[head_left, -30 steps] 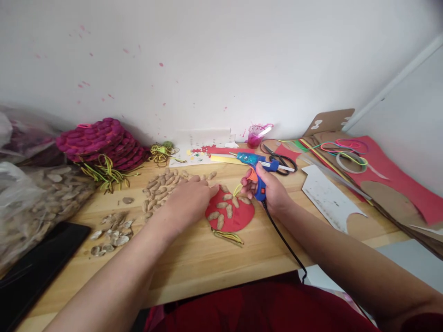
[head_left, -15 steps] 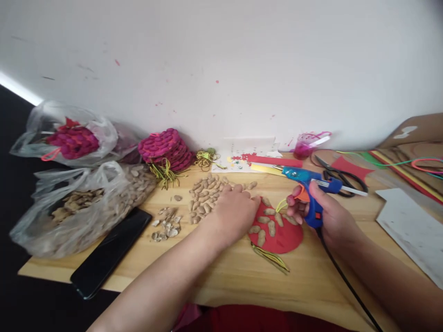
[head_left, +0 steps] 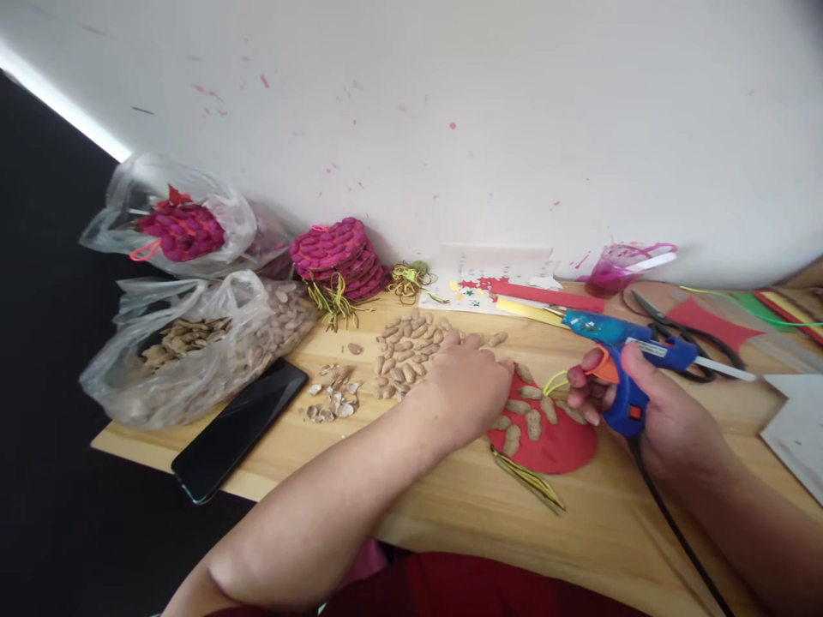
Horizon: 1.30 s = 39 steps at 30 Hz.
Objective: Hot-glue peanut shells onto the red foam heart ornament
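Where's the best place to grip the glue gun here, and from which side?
The glue gun is probably best taken by its blue handle from the right, as the right hand holds it: the metal nozzle points left, away from the palm; the orange trigger faces the fingertips; the black cord leaves the handle's base.

Room lies nearside of the red disc (head_left: 566,447); the cord (head_left: 672,523) blocks rightward.

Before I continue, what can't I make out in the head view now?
Head view:
Left hand: whether it holds anything, hidden by its own back.
Red disc: upper left part, covered by the left hand.
Peanut pile: right side, partly behind the left hand.
White card: cut off by the right edge.
Black cord: leaves the bottom edge.
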Each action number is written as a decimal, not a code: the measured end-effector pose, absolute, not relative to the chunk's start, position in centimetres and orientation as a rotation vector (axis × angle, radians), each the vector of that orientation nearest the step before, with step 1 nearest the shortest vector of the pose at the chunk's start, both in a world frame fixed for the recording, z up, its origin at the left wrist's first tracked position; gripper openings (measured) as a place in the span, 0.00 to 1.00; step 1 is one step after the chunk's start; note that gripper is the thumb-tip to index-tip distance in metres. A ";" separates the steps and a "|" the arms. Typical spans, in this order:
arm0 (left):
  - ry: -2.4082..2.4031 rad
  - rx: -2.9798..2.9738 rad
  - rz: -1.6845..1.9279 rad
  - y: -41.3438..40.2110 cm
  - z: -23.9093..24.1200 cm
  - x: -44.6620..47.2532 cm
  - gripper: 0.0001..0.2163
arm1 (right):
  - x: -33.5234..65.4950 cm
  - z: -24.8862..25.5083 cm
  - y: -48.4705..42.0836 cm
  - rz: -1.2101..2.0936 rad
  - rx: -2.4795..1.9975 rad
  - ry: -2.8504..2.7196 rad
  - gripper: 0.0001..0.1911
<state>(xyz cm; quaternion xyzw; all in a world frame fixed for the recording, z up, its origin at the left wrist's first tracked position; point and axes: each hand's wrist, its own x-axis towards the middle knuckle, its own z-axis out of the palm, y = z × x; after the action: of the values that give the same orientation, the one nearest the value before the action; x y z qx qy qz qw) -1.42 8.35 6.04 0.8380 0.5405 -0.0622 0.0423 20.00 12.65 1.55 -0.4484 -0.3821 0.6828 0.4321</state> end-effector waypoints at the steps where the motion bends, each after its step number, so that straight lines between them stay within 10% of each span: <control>1: 1.653 2.564 -0.186 8.4 6.0 -1.4 0.17 | 20.0 1.6 12.6 1.702 -1.116 -0.955 0.21; 39: 1.651 2.609 -0.196 8.1 6.2 -1.6 0.18 | 19.9 1.7 12.3 1.574 -1.007 -0.982 0.21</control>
<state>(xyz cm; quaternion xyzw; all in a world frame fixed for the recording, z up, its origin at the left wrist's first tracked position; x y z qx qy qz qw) -1.62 8.14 6.17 0.8430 0.5336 -0.0633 0.0241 19.94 12.28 1.68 -0.4152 -0.4047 0.6489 0.4927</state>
